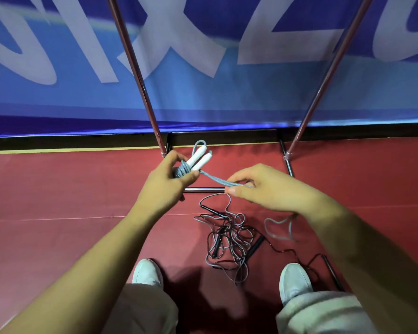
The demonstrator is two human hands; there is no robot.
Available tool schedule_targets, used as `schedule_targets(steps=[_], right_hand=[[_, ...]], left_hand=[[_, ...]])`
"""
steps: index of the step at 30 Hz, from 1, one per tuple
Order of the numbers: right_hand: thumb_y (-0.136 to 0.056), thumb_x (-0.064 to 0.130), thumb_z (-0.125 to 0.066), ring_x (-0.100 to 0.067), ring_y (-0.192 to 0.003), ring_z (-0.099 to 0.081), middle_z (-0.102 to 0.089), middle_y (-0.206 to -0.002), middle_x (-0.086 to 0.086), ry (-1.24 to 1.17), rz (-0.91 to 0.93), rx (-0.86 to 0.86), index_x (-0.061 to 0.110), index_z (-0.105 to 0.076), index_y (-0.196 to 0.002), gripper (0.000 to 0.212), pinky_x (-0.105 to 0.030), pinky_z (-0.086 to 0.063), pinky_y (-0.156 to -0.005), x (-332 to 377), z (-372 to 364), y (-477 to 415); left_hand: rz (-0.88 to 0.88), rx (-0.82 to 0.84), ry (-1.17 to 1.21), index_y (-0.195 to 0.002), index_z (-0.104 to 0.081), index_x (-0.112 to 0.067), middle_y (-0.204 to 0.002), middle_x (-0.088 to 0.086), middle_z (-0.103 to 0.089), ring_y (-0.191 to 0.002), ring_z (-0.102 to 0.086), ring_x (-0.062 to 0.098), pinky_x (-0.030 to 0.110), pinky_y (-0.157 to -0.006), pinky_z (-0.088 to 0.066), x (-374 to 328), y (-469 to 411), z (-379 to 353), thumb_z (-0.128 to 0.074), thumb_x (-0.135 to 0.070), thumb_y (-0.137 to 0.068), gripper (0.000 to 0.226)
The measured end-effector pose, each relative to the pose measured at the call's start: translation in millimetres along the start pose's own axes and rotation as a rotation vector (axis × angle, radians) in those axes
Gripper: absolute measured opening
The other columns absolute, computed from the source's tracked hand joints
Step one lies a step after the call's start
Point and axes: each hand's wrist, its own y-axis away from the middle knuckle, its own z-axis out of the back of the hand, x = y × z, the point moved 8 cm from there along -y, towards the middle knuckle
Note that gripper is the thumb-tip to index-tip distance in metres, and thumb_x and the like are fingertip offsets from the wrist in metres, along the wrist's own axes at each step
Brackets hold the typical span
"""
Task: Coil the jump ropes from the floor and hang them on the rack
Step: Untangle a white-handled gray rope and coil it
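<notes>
- Left grip: left hand (165,177) curled round a coiled bundle of the grey-blue jump rope (215,180), thumb pressed across the front of the coil. Both white handles (199,159) stick up and away above the fist.
- Right grip: right hand (258,189) pinches the doubled strand between thumb tip and forefinger, other fingers loosely bent. The strand runs taut between the two hands.
- Pose: both forearms reach forward and slightly inward, hands level, right hand nearer the body.
- Loose grey tail (278,227) hangs in a loop below the right wrist.
- Floor (58,189), red: a tangle of black and grey ropes (229,237) lies between and ahead of two white shoes (146,271), black handles mixed in.
- Rack (141,85): two slanted metal poles rise from a base frame just beyond the hands. No rope on the visible part.
- Blue banner (203,97) behind the rack.
</notes>
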Motion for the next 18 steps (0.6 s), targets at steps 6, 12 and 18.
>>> schedule_targets(steps=[6, 12, 18], right_hand=[[-0.09, 0.025, -0.064, -0.007, -0.055, -0.034, -0.051, -0.063, -0.012, 0.105, 0.138, 0.051, 0.006, -0.066, -0.075, 0.025, -0.033, -0.035, -0.055, 23, -18, 0], [-0.087, 0.024, -0.068, -0.014, -0.056, -0.046, -0.062, -0.06, -0.002, 0.025, 0.179, -0.055, 0.014, -0.074, -0.076, 0.016, -0.033, -0.041, -0.059, 28, -4, 2], [-0.071, 0.027, -0.085, 0.0, -0.056, -0.049, -0.067, -0.062, 0.002, -0.156, 0.081, -0.337, 0.016, -0.077, -0.071, 0.013, -0.021, -0.039, -0.056, 0, 40, 3]], left_hand=[[-0.089, 0.017, -0.673, -0.102, -0.044, -0.033, -0.09, -0.003, -0.068, -0.084, -0.063, 0.034, 0.038, -0.066, -0.049, -3, 12, -13, -0.069, -0.048, -0.084, 0.035], [-0.225, 0.337, -0.753, -0.104, -0.061, -0.038, -0.08, -0.014, -0.065, -0.08, -0.062, 0.009, 0.025, -0.061, -0.042, -8, 31, -56, -0.069, -0.062, -0.074, 0.039], [-0.27, 0.533, -0.238, -0.095, -0.068, -0.031, -0.072, -0.002, -0.062, -0.056, -0.051, 0.006, 0.031, -0.056, -0.047, -30, 45, -69, -0.073, -0.047, -0.085, 0.02]])
